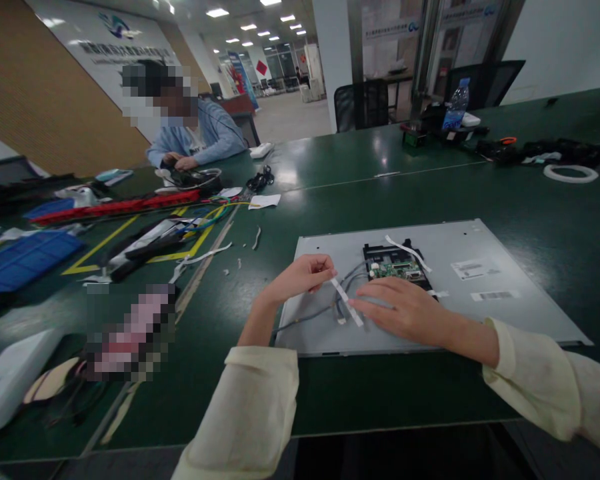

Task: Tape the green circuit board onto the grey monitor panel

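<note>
While the left hand (300,277) pinches the upper end of a white tape strip (347,303), the strip's long axis runs from 10 to 4 o'clock across the grey panel (480,300). At 3 o'clock, the right hand (405,310) lies flat, fingers spread, pressing the strip's lower end. Bare green table (330,193) lies open at 12 o'clock.

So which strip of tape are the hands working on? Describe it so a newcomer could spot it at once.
On the green table lies a flat grey metal panel. Near its front left, the white tape strip runs diagonally across grey cables, between the left hand and right hand. Another white strip lies over the circuit board, touched by neither hand.
</note>
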